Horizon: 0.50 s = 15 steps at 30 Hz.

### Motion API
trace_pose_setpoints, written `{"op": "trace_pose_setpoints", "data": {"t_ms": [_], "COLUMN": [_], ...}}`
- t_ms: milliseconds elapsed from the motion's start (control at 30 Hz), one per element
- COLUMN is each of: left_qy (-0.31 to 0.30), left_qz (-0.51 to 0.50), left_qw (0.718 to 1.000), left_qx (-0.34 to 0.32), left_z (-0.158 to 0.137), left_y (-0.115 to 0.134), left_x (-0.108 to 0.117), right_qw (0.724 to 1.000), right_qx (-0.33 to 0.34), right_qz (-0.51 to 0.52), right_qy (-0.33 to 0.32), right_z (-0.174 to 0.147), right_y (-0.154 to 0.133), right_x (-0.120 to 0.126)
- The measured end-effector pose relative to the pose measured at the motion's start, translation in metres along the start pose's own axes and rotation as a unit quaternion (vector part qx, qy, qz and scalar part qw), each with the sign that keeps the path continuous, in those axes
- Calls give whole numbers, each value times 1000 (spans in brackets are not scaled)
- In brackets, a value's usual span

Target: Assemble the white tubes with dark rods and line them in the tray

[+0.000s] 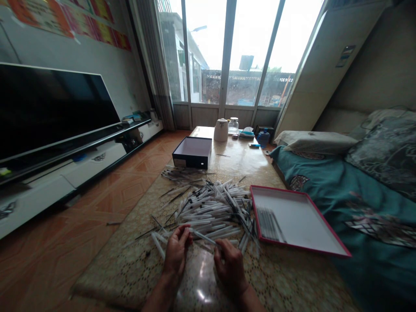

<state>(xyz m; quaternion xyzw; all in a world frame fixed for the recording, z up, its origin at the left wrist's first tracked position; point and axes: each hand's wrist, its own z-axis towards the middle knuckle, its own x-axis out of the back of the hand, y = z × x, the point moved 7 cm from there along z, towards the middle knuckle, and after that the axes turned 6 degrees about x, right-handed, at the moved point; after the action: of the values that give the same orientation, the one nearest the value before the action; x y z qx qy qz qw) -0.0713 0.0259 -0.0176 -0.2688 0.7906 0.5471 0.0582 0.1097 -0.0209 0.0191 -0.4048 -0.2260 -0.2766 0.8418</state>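
Observation:
Between both hands is a slim whitish pen, slanting slightly down to the right. My left hand pinches its left end with thumb and fingertips. Around its right end the fingers of my right hand are closed. Just beyond the hands lies a large loose heap of translucent white pen barrels, mixed with thin dark refills. To the right, a red-rimmed box lid holds a row of pens along its left side. Small details of the pen's ends are covered by my fingers.
A dark open box stands beyond the heap, on the left side of the patterned table. Farther back are a pale kettle, a glass jar and a tissue pack. A teal-covered sofa borders the right.

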Motion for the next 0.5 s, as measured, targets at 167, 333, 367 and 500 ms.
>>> {"op": "trace_pose_setpoints", "data": {"t_ms": [167,333,367,500], "left_qy": [-45,-37,-34,-26], "left_qz": [97,118,105,65], "left_qw": [994,992,994,997], "left_qx": [-23,-17,-15,-13], "left_z": [-1,-5,-6,-9], "left_y": [4,-1,-2,-6], "left_x": [-4,-3,-3,-1], "right_qw": [1000,1000,1000,999], "right_qx": [14,4,-3,-34], "right_qz": [-1,-3,-2,15], "right_qy": [-2,-1,-4,-28], "right_z": [1,0,0,4], "right_y": [-1,0,1,4], "right_x": [0,-1,-1,-4]}}
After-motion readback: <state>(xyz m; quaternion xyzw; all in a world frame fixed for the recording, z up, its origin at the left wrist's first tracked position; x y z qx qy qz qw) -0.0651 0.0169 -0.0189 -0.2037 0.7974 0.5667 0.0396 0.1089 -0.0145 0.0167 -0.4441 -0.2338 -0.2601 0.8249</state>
